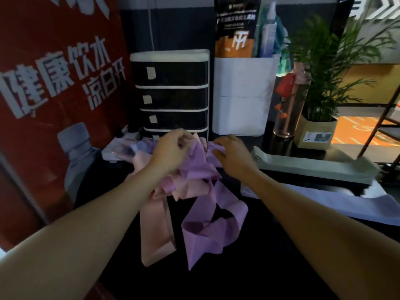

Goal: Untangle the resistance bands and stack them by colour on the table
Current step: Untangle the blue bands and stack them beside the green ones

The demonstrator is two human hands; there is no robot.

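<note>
A tangled heap of flat resistance bands lies on the black table (259,267). Purple bands (207,230) twist through the middle and trail toward me. A pale pink band (154,230) hangs down on the left side of the heap. My left hand (171,148) sits at the top of the heap, its fingers curled and pinching a purple band. My right hand (232,155) reaches onto the heap's right side with fingers loosely spread, touching the purple material; I cannot see a grip there.
A black and white drawer unit (173,92) stands right behind the heap, with a white box (242,105) beside it. A grey-green tray (313,167) and white paper (357,202) lie to the right. A potted plant (320,118), a bottle (287,109) and a red poster (54,94) border the space.
</note>
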